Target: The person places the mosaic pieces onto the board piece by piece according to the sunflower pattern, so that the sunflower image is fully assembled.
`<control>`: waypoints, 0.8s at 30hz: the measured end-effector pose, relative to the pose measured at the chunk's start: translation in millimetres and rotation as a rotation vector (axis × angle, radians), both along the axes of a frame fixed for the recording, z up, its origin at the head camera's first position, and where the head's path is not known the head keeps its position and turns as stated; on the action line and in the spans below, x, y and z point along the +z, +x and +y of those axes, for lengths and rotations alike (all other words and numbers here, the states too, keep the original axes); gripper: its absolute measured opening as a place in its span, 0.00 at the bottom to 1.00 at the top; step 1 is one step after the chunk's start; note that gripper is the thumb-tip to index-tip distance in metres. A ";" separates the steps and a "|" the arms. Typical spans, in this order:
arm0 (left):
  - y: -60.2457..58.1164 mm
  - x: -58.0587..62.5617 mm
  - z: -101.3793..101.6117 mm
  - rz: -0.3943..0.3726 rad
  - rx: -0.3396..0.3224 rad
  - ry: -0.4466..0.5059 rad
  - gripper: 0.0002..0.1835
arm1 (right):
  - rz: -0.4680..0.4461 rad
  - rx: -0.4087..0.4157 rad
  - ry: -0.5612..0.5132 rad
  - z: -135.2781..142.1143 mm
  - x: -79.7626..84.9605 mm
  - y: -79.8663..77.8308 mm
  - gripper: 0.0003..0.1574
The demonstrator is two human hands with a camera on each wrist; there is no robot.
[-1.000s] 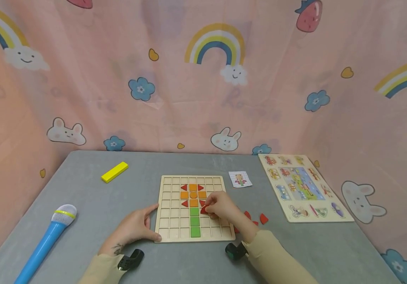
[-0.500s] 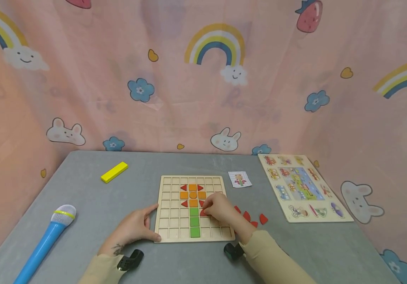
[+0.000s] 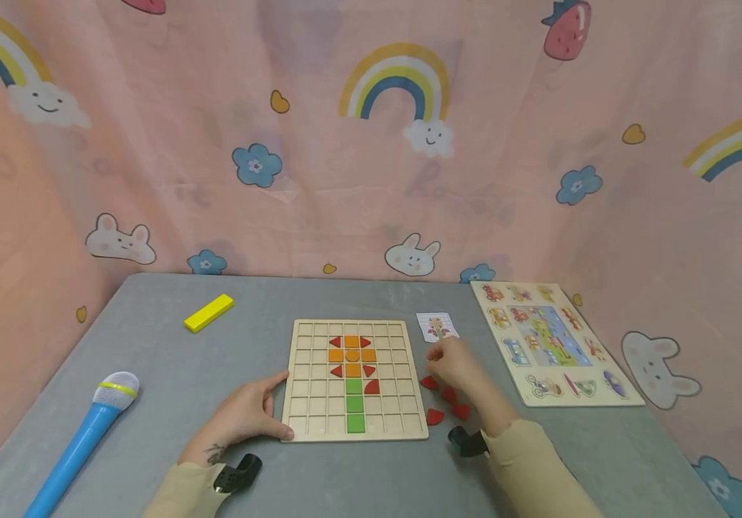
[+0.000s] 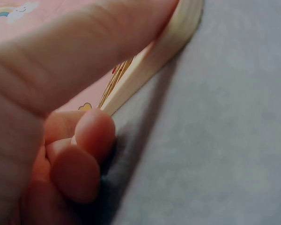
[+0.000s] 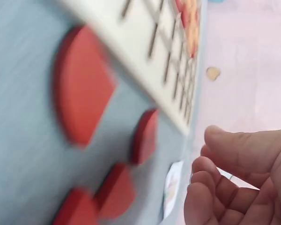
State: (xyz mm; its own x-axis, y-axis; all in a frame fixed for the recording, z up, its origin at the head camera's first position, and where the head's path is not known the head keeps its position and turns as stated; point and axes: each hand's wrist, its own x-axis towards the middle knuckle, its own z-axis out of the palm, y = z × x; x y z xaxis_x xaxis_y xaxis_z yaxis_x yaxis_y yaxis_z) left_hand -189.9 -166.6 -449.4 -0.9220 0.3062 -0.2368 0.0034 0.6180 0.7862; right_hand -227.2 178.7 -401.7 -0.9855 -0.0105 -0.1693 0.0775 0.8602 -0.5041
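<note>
Since earlier: right hand (image 3: 458, 365) moved off gridded board (image 3: 319, 407) to its three o'clock; grip narrow, nothing seen in it. Grey tabletop (image 3: 261, 309) beneath board. Left hand (image 3: 244, 412) at board's eight o'clock, grip wide, touching edge. Loose red pieces (image 3: 450, 396) at board's four o'clock. Red quarter-round (image 3: 372, 387) in cell at top green square's (image 3: 354, 387) three o'clock.

A soft, even light lies over the table (image 3: 319, 478), glowing warmer on the cloth (image 3: 28, 237) to the left. Seen from the head, things look fairly clear to me, though the wide view seems stretched toward its sides. At the left wrist it is dimmer and hazy, with a dark shadow along the board (image 4: 179, 35). At the right wrist the cloth looks washed-out, the nearest red piece (image 5: 82, 86) blurred.
</note>
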 end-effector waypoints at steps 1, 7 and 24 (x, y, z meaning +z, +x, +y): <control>-0.1 0.0 -0.1 0.003 -0.003 -0.003 0.59 | -0.014 0.006 0.018 2.9 -1.5 0.9 0.11; -0.1 0.6 -0.4 0.007 -0.007 -0.007 0.59 | -0.061 0.063 0.090 4.7 -13.6 6.2 0.14; -0.6 1.1 0.1 0.008 -0.001 0.004 0.59 | -0.021 0.001 0.008 -12.7 -5.8 6.1 0.06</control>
